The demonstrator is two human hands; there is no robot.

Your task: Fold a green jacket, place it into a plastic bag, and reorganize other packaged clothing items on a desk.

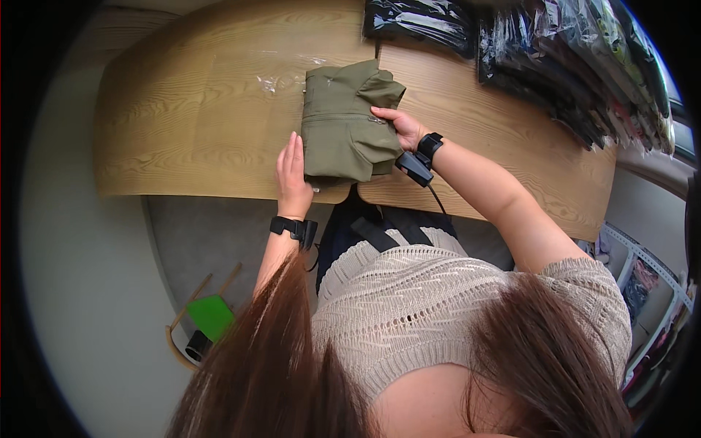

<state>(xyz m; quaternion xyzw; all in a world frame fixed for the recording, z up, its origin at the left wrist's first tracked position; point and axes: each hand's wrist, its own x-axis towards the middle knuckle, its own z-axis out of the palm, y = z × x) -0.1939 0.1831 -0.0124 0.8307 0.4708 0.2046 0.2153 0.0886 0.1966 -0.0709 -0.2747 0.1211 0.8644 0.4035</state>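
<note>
A folded olive-green jacket (336,142) with a zip across its middle lies on the wooden table. Along its left edge rests my left hand (292,175), fingers stretched out and lying against the fabric's side. My right hand (406,130) grips the right edge, with the thumb on top near the zip pull and the other fingers hidden beneath the cloth. Just left of the jacket's far part is a piece of clear plastic (269,83), flat on the table; how far it reaches is hard to see.
Stacked clothes in clear plastic bags (562,66) cover the far right of the table (168,124). Another dark bagged garment (420,25) lies at the far middle. A chair with a green seat (210,316) stands at lower left. White shelving (642,255) holds clothes at right.
</note>
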